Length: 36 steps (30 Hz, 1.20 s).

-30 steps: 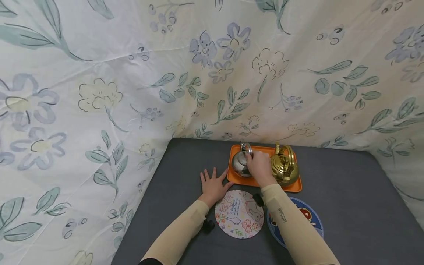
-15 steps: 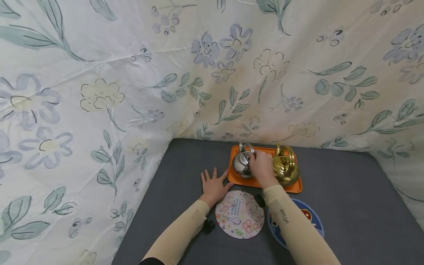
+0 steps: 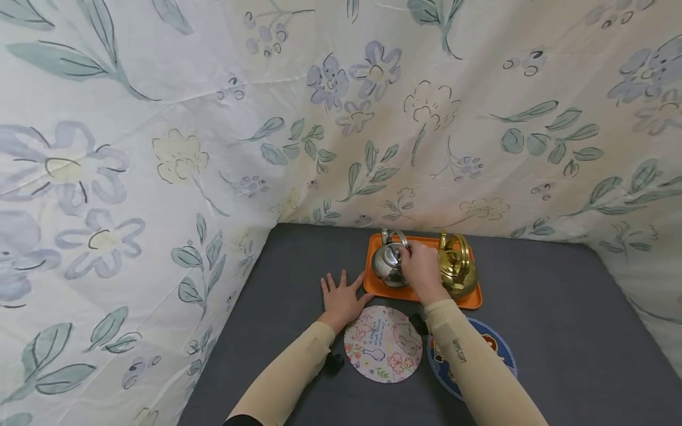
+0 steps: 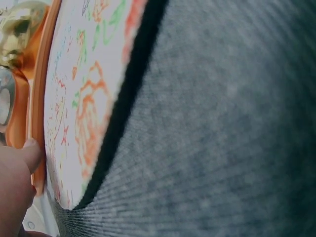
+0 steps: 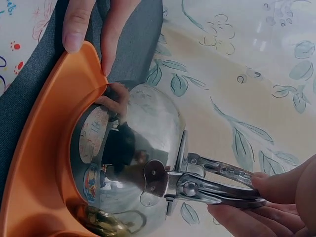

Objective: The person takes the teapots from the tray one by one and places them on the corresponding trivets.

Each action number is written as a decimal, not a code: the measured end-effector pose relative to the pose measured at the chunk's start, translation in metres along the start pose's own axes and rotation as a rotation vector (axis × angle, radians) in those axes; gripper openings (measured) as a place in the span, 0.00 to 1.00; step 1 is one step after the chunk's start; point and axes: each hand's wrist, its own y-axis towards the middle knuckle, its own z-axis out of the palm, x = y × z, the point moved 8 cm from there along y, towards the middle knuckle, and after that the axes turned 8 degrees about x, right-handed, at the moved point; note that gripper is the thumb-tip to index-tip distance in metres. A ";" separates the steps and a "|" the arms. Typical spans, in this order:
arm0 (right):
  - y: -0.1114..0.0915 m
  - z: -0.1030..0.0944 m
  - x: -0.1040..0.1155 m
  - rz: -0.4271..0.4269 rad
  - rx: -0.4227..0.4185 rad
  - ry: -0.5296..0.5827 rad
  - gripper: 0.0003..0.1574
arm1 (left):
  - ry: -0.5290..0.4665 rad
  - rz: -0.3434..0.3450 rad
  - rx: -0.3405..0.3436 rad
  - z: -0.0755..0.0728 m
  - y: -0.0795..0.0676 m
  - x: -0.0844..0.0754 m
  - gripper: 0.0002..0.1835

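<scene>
Kettle handle [image 5: 222, 180] in right fingers [image 5: 247, 219]

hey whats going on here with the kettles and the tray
A person sits at a grey table draped around with flowered cloth. The right hand grips the handle of a silver kettle, which sits on an orange tray beside a gold kettle. The left hand lies flat on the table, its thumb touching the tray's near left corner. Two round mats lie in front of the tray, a pale flowered mat and a blue mat.
</scene>
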 end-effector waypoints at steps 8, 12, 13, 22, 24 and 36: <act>0.000 -0.004 0.003 0.002 -0.014 0.021 0.11 | -0.015 0.006 0.003 -0.004 0.002 -0.001 0.37; -0.002 -0.009 0.006 -0.001 -0.014 0.007 0.13 | -0.017 0.004 -0.001 -0.005 0.001 -0.001 0.38; -0.003 -0.010 0.007 -0.006 -0.015 0.009 0.13 | -0.017 0.002 -0.001 -0.005 0.001 -0.001 0.38; -0.006 -0.017 0.010 -0.024 0.004 0.018 0.13 | -0.010 0.000 0.006 -0.005 0.000 -0.004 0.37; -0.008 -0.017 0.011 -0.023 0.002 0.015 0.12 | -0.016 0.003 0.000 -0.005 0.000 -0.003 0.38; -0.021 -0.018 0.015 -0.047 -0.009 -0.001 0.13 | -0.046 -0.001 -0.013 0.002 0.000 0.001 0.37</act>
